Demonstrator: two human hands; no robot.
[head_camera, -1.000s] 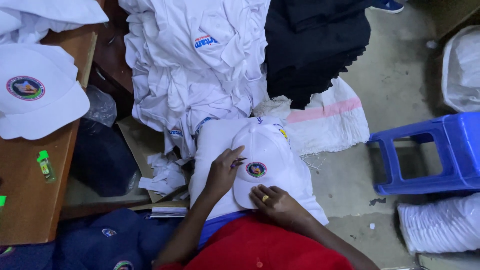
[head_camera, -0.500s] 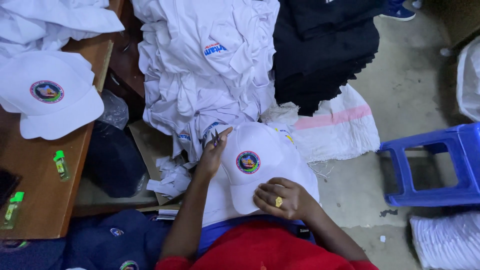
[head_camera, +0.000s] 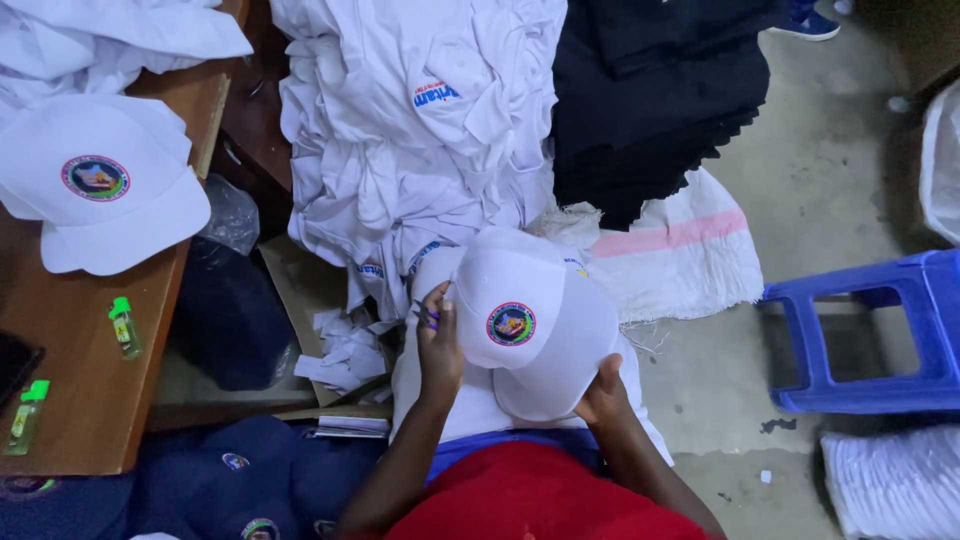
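A white cap (head_camera: 530, 320) with a round coloured badge on its front rests on my lap over white cloth (head_camera: 470, 400). My left hand (head_camera: 438, 340) grips the cap's left side, thumb near the crown. My right hand (head_camera: 603, 395) holds the cap's lower right edge by the brim, fingers tucked under it. Both forearms reach up from my red top (head_camera: 530, 495).
A pile of white shirts (head_camera: 410, 130) lies ahead, dark clothes (head_camera: 660, 90) beside it. A wooden table (head_camera: 75, 380) at left bears another white cap (head_camera: 100, 190) and two small green-capped bottles (head_camera: 123, 325). A blue plastic stool (head_camera: 880, 330) stands right. Navy caps (head_camera: 230, 480) lie lower left.
My left hand has slid down from the cap's top to its left side. My right hand has moved from on top of the brim to its lower right edge. The cap has turned slightly.
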